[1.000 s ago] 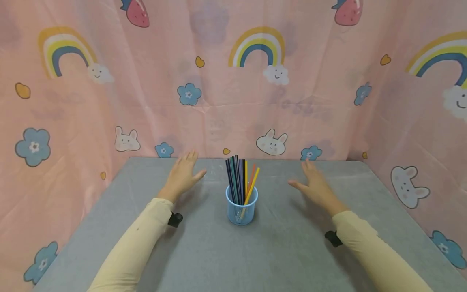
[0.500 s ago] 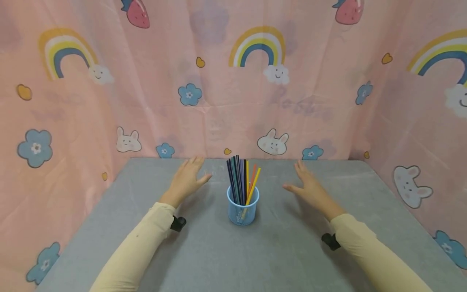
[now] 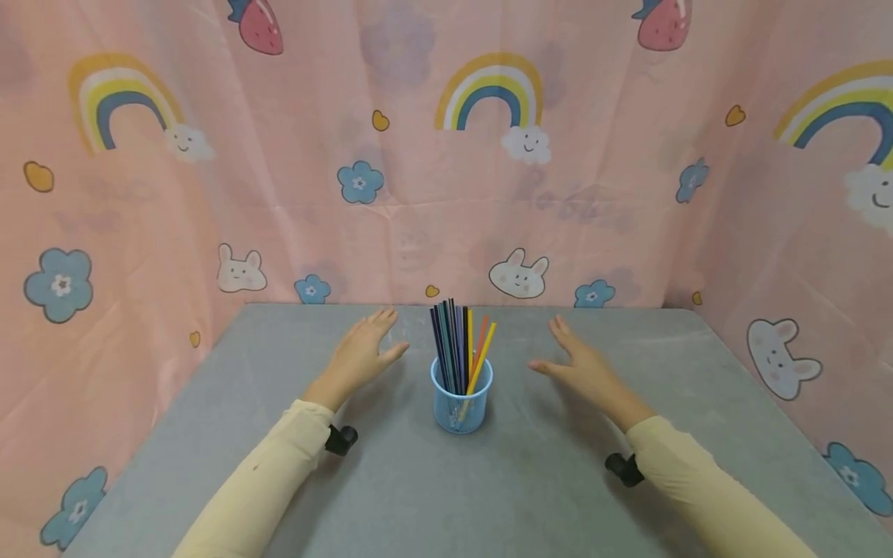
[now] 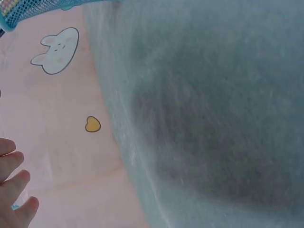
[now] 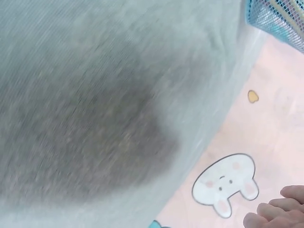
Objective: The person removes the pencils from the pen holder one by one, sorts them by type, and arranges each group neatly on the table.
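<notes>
A light blue mesh pen cup (image 3: 460,415) stands upright mid-table, holding several thin sticks (image 3: 453,345), mostly dark, with yellow and orange ones at its right; what kind they are is hard to tell. To the cup's left, my left hand (image 3: 358,358) hovers over the table, fingers extended and thumb toward the cup. On the other side my right hand (image 3: 589,372) is held likewise, thumb pointing inward. Neither hand touches the cup. Part of the cup (image 4: 28,12) shows at the top of the left wrist view, and its mesh (image 5: 278,21) at the top right of the right wrist view.
A grey cloth-covered table (image 3: 446,496) spreads under both arms. Behind it and along the sides hangs a pink curtain (image 3: 432,225) with printed rainbows, rabbits and flowers. Each wrist carries a small black device (image 3: 342,440).
Both hands have moved inward toward the cup and slightly nearer to me, so the gap between them is narrower. The cup and its sticks have stayed in place.
</notes>
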Demonstrator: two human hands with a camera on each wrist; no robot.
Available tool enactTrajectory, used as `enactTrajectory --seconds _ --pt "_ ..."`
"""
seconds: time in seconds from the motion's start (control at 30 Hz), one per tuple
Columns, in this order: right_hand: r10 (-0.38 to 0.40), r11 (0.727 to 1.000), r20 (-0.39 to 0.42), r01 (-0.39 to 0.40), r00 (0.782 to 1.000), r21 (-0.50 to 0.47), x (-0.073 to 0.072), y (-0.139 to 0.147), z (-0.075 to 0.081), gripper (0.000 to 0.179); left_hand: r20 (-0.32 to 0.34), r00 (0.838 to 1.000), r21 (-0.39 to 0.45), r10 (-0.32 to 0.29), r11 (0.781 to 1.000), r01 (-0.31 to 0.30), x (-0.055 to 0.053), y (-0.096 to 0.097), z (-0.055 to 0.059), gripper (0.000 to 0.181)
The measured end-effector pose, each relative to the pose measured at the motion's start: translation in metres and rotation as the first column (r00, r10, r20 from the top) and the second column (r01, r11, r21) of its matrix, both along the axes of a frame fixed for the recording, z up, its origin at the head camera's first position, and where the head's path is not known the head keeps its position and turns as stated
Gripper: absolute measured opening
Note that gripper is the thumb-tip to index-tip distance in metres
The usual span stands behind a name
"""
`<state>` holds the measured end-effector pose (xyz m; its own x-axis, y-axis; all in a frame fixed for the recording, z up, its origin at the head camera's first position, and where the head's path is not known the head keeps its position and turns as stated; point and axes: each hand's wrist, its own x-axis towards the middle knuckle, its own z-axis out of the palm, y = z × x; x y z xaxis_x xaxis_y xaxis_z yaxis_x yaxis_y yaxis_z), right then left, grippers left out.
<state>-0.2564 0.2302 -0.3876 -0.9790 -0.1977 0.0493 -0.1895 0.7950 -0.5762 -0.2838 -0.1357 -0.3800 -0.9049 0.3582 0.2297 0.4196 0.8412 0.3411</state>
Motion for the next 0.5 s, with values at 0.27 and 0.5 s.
enactTrajectory --seconds 0.27,0.5 --pt "-0.016 1.0 0.026 0.017 1.0 -0.025 0.005 -0.013 0.002 0.102 0.12 0.992 0.111 0.032 0.993 -0.046 0.009 0.007 -0.001 0.067" --pt "-0.017 0.997 0.043 0.02 0.999 -0.071 0.01 -0.02 0.002 0.099 0.197 0.98 0.192 0.013 0.98 -0.052 0.015 0.015 -0.002 0.066"
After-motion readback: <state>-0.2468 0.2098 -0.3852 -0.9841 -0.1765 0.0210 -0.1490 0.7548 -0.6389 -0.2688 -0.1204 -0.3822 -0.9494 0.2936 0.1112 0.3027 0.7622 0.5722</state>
